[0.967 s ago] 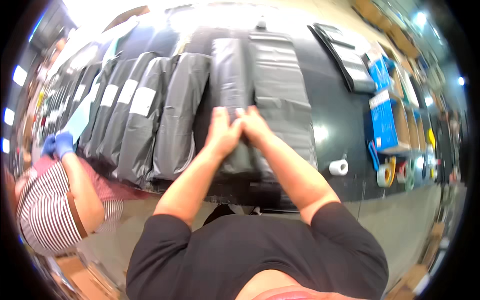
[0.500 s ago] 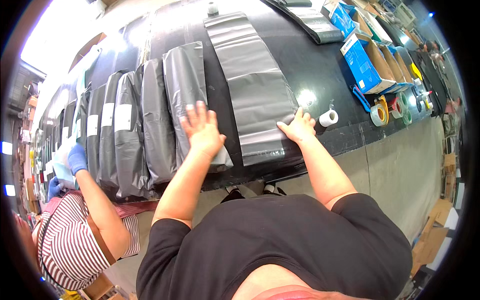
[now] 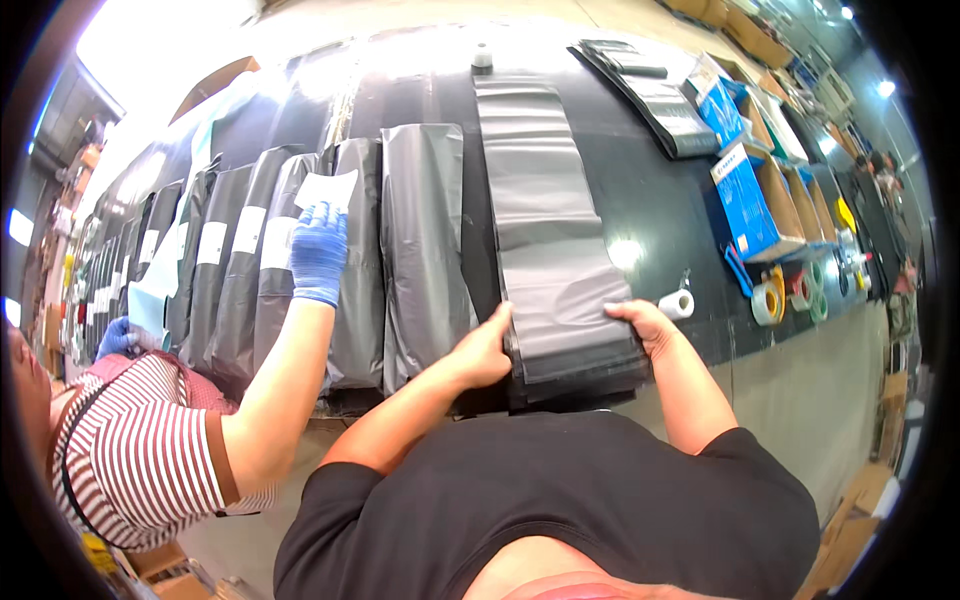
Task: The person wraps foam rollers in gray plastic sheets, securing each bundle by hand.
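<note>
A long stack of grey plastic bags [image 3: 550,230] lies before me, running away across the black table, its near end close to my body. My left hand [image 3: 485,352] holds the stack's left edge near that end, thumb up along the side and the other fingers mostly hidden. On the opposite edge, my right hand [image 3: 648,325] grips with the thumb on top and fingers curled at the side. Left of the stack lies a plump grey wrapped package [image 3: 425,240], apart from my left hand. A white roll [image 3: 676,304] sits just beyond my right hand.
At left, a co-worker's blue-gloved hand [image 3: 320,255] presses a white label [image 3: 327,190] onto one of several wrapped packages. Blue boxes [image 3: 745,205], tape rolls [image 3: 768,302] and a blue-handled tool [image 3: 738,270] occupy the right side. More folded bags [image 3: 670,110] lie at the back.
My left hand has left the wrapped package and taken the stack's left edge. The stack's near end has come closer to me. The co-worker's gloved hand has moved right with a white label.
</note>
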Tool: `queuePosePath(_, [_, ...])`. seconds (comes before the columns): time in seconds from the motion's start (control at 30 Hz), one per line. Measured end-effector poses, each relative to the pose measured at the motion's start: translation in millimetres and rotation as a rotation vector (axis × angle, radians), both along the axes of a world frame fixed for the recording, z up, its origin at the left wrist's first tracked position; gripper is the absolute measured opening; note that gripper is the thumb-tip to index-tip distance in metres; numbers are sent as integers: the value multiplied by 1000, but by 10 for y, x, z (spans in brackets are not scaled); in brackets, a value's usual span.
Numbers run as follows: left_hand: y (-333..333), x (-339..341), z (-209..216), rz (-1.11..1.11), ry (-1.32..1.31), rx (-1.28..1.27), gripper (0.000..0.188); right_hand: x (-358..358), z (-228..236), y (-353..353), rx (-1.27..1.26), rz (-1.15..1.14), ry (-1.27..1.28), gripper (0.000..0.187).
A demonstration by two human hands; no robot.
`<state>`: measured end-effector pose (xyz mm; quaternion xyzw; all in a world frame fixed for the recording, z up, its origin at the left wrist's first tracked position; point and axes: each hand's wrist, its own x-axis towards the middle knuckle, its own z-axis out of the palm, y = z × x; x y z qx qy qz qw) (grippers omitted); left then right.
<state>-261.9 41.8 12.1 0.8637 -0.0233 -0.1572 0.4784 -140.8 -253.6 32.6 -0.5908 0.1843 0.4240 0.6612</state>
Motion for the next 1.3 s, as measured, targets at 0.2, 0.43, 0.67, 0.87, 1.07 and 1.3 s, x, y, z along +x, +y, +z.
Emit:
queuePosePath(0.2, [578,213,400,924,-312,-651,58,1966,445,606,646,-57,47,63])
queuePosePath(0.43, [20,-425,4,791,-381,-49,41,2046,-121,1112,-305,339,-993,55])
queuePosePath(0.67, [-684,-448,111,-112,-250,652,38,409,-779,107,-803,529,-1332,69])
queuePosePath(0.87, [-580,515,-238,-250,-79,581,12,-19,-837,-445,-436,110,-603,49])
queuePosePath(1.07, [-176,2327,861,937,-831,-154,50,310,-555,-59,-85,-280,-1012,24])
queuePosePath(1.3, [-571,778,643,26,-907,331,62,718,-531,881,-245,615,-1618,44])
